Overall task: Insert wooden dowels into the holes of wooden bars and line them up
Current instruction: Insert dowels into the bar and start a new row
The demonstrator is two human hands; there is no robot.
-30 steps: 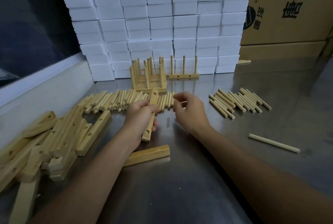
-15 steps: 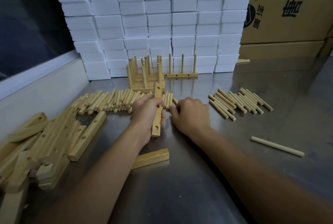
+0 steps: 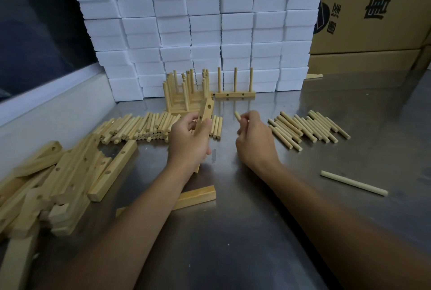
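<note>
- Since the earlier frames, the right hand [image 3: 255,142] has lifted off the dowel row [image 3: 149,127] with one dowel [image 3: 238,116] pinched in its fingertips; the left hand [image 3: 189,144] has raised its bar [image 3: 205,114] more upright.
- Left hand: fingers curled round the bar's middle, holes [image 3: 209,106] turned toward the dowel. Bar and dowel are near but apart; no dowel is seated in this bar yet.
- Risk 1, misalignment: the bar is tilted and unsupported in the air. A dowel that meets the hole at an angle may jam at the rim or skid off the face.
- Risk 2, slip: only the dowel's tip shows above the fingers, so the hold looks short. A hard push could drive the dowel back through the pinch rather than into the hole.
- Risk 3, collision: finished racks [image 3: 186,93] and a three-dowel bar [image 3: 234,95] stand just behind the raised bar, against the white boxes [image 3: 205,21]. A forward swing of the bar could topple them and spoil the line-up.
- Risk 4, scatter: loose dowels lie in rows on both sides of the hands on the steel surface [image 3: 233,231], the second pile [image 3: 307,130] to the right. A dropped piece, or a brushing wrist, could set them rolling.
- Spare bars [image 3: 70,173] are heaped at left; one bar [image 3: 196,196] lies partly under the left forearm, where it could be knocked.
</note>
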